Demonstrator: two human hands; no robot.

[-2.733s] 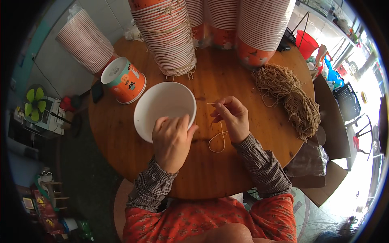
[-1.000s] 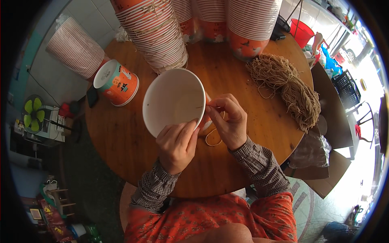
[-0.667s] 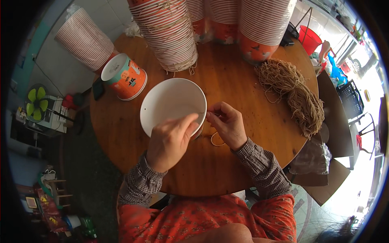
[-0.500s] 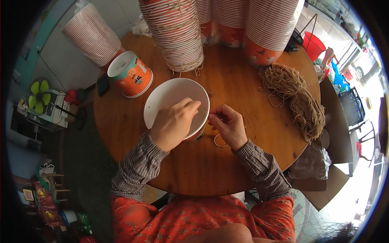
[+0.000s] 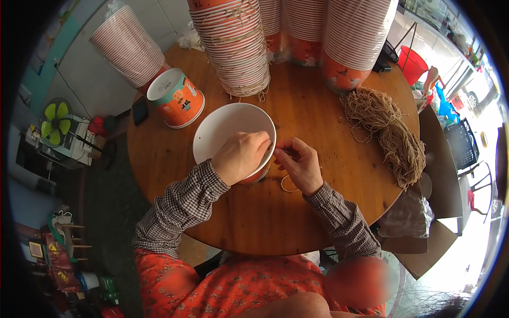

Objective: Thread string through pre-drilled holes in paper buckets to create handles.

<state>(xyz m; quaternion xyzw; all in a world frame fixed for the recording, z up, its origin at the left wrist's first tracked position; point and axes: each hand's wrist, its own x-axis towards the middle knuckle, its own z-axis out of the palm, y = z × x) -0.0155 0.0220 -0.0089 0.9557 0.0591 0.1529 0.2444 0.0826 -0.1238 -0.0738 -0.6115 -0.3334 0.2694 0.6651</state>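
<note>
A white-lined paper bucket (image 5: 217,119) with an orange outside stands on the table, its open mouth tilted toward me. My left hand (image 5: 244,157) reaches over its near side, fingers bent together inside by the right wall; what they hold is hidden. Just outside the right rim, my right hand (image 5: 300,165) pinches with thumb and forefinger. A thin tan string (image 5: 288,184) curls in a loop under that hand and seems to run up into the pinch. Both hands' fingertips are close, with the rim between them.
A round wooden table (image 5: 265,222) carries an upside-down orange bucket (image 5: 183,106), tall bucket stacks (image 5: 233,53) at the back and a bundle of tan string (image 5: 387,135) at right. A dark phone (image 5: 140,110) lies at left. Cardboard (image 5: 442,159) stands beyond the right edge.
My left hand has moved right inside the bucket, nearer the right rim and my right hand. The right hand stays nearly in place. The view has shifted slightly.
</note>
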